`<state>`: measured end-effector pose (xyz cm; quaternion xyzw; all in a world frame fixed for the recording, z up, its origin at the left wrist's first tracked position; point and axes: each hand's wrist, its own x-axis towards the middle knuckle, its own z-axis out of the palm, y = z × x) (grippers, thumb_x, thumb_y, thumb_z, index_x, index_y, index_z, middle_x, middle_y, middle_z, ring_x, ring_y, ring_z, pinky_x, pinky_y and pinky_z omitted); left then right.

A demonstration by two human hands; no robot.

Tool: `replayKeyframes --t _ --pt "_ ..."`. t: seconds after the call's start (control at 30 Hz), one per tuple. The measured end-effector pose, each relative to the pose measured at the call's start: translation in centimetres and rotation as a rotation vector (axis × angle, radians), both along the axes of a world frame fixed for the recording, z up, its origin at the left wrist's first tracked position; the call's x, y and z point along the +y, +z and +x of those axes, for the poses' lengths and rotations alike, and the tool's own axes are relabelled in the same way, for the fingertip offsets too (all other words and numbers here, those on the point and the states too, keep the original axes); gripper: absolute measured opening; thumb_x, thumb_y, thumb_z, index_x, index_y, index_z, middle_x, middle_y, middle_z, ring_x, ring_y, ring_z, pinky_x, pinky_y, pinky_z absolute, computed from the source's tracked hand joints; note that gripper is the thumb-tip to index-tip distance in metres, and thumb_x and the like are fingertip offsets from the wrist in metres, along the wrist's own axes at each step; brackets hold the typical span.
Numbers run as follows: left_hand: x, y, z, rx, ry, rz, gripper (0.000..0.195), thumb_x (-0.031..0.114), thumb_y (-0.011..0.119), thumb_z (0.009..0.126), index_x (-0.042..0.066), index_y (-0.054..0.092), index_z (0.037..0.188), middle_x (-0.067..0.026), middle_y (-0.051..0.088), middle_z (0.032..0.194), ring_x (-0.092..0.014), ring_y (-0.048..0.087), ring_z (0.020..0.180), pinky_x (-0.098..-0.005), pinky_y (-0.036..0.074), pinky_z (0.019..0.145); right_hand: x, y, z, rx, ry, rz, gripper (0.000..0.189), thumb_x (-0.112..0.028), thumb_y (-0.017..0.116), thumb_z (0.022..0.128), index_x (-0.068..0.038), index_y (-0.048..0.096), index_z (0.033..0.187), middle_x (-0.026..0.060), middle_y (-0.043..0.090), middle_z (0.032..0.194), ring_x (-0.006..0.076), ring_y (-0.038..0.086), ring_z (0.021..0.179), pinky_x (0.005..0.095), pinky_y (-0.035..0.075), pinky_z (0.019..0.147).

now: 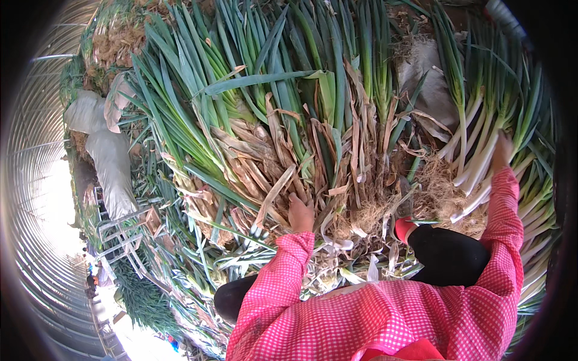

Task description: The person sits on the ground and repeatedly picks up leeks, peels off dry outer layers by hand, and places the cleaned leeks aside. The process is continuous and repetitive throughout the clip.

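My left hand [301,214] reaches into a heap of large green onions with dry brown husks [253,149], near their root ends; its fingertips are partly hidden among the stalks. Off to the right, my right hand [502,145] is around the upper white part of a peeled green onion [483,164]. That stalk lies with other clean white stalks [474,113], leaves pointing away from me. Tangled roots [433,194] lie just left of the peeled ones.
Stripped husks and leaves [347,266] litter the ground between my knees. More peeled onions [535,234] line the far right. At left are a metal frame [122,239], pale sacks [108,167] and a ribbed tunnel wall [36,180]. A whitish sheet [426,85] lies beyond the roots.
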<state>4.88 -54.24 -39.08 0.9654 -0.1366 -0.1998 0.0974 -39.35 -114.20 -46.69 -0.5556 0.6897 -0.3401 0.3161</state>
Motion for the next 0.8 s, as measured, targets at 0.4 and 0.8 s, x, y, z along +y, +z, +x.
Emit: replayKeyframes --t 0.4,0.8 --pt "8.9 16.9 -9.8 0.294 0.007 -0.593 0.027 0.024 0.062 0.086 -0.001 0.052 0.087 -0.0111 0.053 0.067 -0.017 0.051 0.06 -0.0342 0.042 0.054 26.3 24.7 30.0 -0.225 0.974 0.554 0.033 -0.023 0.055 0.093 -0.003 0.056 0.119 0.008 0.062 0.109 0.0155 0.059 0.096 0.028 0.049 0.084" --pt "18.9 23.4 -17.0 -0.085 -0.254 -0.531 0.029 0.015 0.067 0.08 0.0 0.053 0.101 -0.0209 0.057 0.08 -0.035 0.058 0.071 -0.0425 0.044 0.058 47.9 33.7 36.9 -1.001 0.782 0.986 0.015 -0.008 0.06 0.088 -0.005 0.058 0.102 0.0082 0.062 0.096 0.0205 0.061 0.085 0.0369 0.052 0.077"
